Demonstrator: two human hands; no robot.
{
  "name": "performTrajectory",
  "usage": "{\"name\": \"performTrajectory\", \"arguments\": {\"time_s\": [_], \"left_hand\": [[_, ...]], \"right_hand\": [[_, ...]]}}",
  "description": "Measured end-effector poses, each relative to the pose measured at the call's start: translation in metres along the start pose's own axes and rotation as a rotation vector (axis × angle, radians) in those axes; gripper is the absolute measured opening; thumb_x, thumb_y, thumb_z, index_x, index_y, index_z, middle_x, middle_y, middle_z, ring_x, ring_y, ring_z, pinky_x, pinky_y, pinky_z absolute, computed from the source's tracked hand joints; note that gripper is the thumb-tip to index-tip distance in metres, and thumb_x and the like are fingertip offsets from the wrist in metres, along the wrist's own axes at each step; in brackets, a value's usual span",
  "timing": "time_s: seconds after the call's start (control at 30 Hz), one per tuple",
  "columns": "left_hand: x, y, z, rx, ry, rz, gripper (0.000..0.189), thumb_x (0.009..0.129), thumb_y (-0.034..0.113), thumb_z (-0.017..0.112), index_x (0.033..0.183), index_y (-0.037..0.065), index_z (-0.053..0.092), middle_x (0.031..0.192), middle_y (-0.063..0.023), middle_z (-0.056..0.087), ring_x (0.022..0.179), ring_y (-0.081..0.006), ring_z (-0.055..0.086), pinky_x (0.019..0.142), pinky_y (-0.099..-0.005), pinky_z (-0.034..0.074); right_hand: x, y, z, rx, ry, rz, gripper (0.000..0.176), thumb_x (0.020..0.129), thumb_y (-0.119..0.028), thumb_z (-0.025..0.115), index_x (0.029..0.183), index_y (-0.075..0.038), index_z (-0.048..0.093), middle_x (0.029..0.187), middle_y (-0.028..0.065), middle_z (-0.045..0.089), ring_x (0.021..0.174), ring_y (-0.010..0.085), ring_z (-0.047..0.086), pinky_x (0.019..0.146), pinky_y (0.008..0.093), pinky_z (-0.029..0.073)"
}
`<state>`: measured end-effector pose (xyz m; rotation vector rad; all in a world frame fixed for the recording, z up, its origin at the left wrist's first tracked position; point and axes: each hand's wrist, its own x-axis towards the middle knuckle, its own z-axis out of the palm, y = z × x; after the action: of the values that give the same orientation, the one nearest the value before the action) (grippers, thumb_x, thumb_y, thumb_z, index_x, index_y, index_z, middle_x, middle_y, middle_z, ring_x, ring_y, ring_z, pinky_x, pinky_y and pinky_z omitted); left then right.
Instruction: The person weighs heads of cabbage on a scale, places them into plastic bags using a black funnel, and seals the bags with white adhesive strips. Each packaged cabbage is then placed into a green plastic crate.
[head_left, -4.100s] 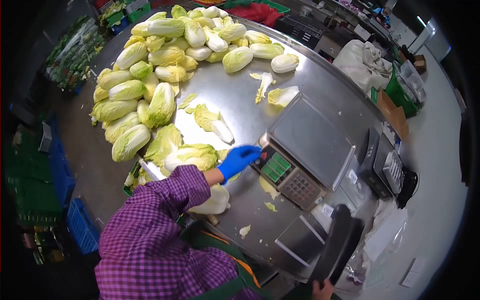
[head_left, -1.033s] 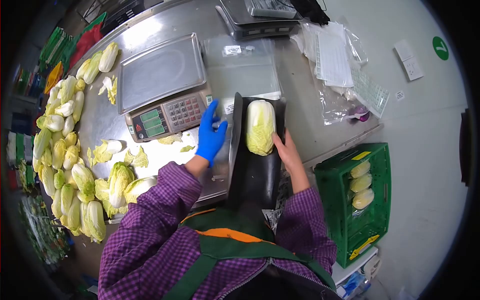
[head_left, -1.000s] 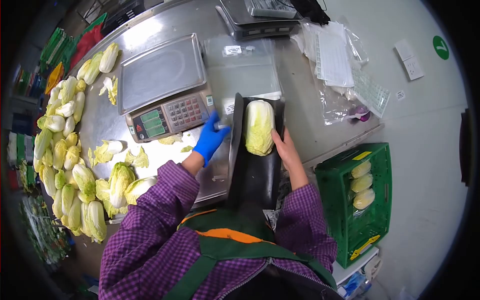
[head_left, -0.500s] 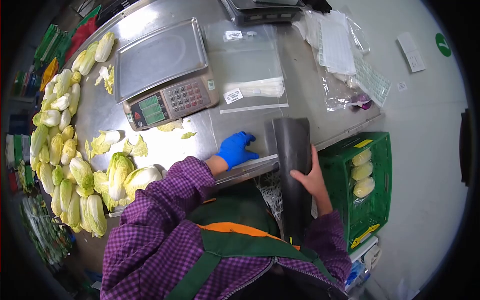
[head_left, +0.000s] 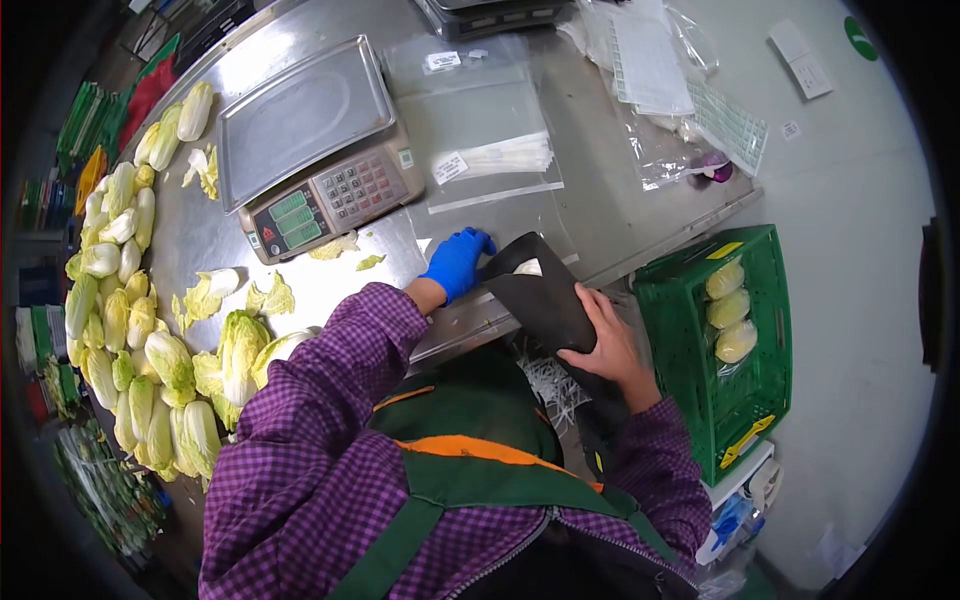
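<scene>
My left hand (head_left: 458,265), in a blue glove, rests at the table's front edge with its fingers bent together on a clear plastic bag (head_left: 535,215). My bare right hand (head_left: 612,345) is wrapped around a black tube (head_left: 545,305), thumb on the near side. The tube leans to the left, its wide mouth beside the blue glove. Something whitish (head_left: 528,268) shows inside that mouth; the rest of it is hidden. The lower end of the tube runs down past the table edge by my right sleeve.
A weighing scale (head_left: 310,150) stands behind my left hand. Many Chinese cabbages (head_left: 165,365) are heaped at the left, with loose leaves (head_left: 270,297) nearby. At the right, a green crate (head_left: 780,350) holds wrapped cabbages (head_left: 735,342). Plastic packaging (head_left: 650,60) lies at the back right.
The black tube has tipped left, from nearly upright to slanted, and its mouth now shows a whitish thing inside. My left hand's fingers have drawn together on the bag.
</scene>
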<state>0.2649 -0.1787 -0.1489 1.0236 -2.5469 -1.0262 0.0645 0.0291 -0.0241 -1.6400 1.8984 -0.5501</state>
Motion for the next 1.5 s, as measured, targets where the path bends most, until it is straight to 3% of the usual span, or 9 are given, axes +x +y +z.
{"name": "performTrajectory", "arguments": {"time_s": [0.4,0.6,0.8,0.97,1.0,1.07,1.33,1.43,1.5], "left_hand": [[0.0,-0.004,0.0,0.165,0.045,0.073,0.02,0.075,0.02,0.066,0.093,0.013,0.064,0.089,-0.014,0.059,0.085,-0.0348,0.058,0.075,-0.0405,0.048],[0.008,0.015,-0.012,-0.878,0.009,-0.155,0.018,0.089,0.016,0.059,0.103,0.005,0.06,0.093,-0.01,0.063,0.088,-0.0198,0.061,0.078,-0.0314,0.048],[0.013,0.065,-0.025,-0.661,0.273,0.174,0.02,0.089,0.003,0.055,0.109,0.001,0.059,0.096,-0.0092,0.062,0.089,-0.0179,0.06,0.082,-0.0295,0.047],[0.018,0.07,-0.039,0.05,0.895,-0.114,0.085,0.064,0.024,0.083,0.133,0.006,0.036,0.132,-0.0206,0.043,0.111,-0.0367,0.051,0.088,-0.0371,0.047],[0.018,0.067,-0.032,0.05,0.894,-0.116,0.085,0.064,0.024,0.083,0.133,0.006,0.036,0.132,-0.0206,0.043,0.111,-0.0367,0.051,0.088,-0.0371,0.047],[0.015,0.064,-0.011,-1.387,0.335,-0.655,0.084,0.066,0.022,0.082,0.134,0.004,0.036,0.128,-0.0169,0.048,0.11,-0.0318,0.053,0.087,-0.0371,0.048],[-0.033,0.036,-0.01,-1.631,0.039,-0.7,0.054,0.084,0.035,0.066,0.125,0.004,0.05,0.114,-0.0093,0.06,0.101,-0.0204,0.059,0.085,-0.0333,0.049],[-0.031,0.02,-0.004,-1.691,0.1,-0.742,0.04,0.092,0.034,0.054,0.119,0.005,0.054,0.113,-0.0086,0.061,0.096,-0.0187,0.059,0.084,-0.0305,0.048],[-0.041,0.001,0.017,-1.496,0.231,-0.779,0.032,0.091,0.031,0.057,0.109,0.005,0.058,0.097,-0.0055,0.064,0.083,-0.0148,0.059,0.076,-0.0278,0.048]], "right_hand": [[0.008,-0.002,-0.003,-0.008,-0.046,-0.062,0.095,0.06,-0.026,0.077,0.141,-0.015,0.03,0.126,0.0157,0.043,0.111,0.037,0.049,0.09,0.0435,0.044],[0.017,-0.004,-0.003,0.023,-0.098,0.015,0.096,0.062,-0.028,0.077,0.143,-0.014,0.027,0.126,0.0177,0.045,0.113,0.0373,0.05,0.092,0.0418,0.043],[0.034,-0.006,0.026,0.509,0.04,0.19,0.096,0.067,-0.025,0.077,0.143,-0.004,0.022,0.129,0.0205,0.048,0.12,0.0304,0.048,0.1,0.0367,0.036],[0.051,-0.018,0.043,0.593,0.146,0.198,0.094,0.068,-0.025,0.076,0.143,-0.004,0.022,0.13,0.0195,0.048,0.119,0.0272,0.048,0.1,0.035,0.037],[0.059,-0.02,0.046,0.592,0.169,0.213,0.092,0.069,-0.026,0.076,0.142,-0.004,0.024,0.13,0.0196,0.048,0.119,0.0276,0.049,0.099,0.0354,0.037],[0.078,-0.022,0.054,0.588,0.215,0.243,0.087,0.071,-0.029,0.075,0.14,-0.004,0.028,0.129,0.0199,0.048,0.118,0.0284,0.049,0.098,0.0364,0.038],[0.128,0.01,0.068,0.372,0.932,0.306,0.047,0.078,-0.01,0.07,0.118,-0.002,0.046,0.111,0.0132,0.048,0.073,0.0174,0.057,0.067,0.0333,0.048],[0.135,0.024,0.081,0.249,0.813,0.348,0.034,0.083,-0.013,0.065,0.11,0.001,0.051,0.099,0.0183,0.057,0.07,0.0216,0.059,0.065,0.0367,0.047],[0.117,0.044,0.094,0.245,0.387,0.44,0.025,0.087,-0.019,0.058,0.1,0.003,0.055,0.081,0.0221,0.059,0.07,0.025,0.061,0.064,0.0392,0.045]]}}
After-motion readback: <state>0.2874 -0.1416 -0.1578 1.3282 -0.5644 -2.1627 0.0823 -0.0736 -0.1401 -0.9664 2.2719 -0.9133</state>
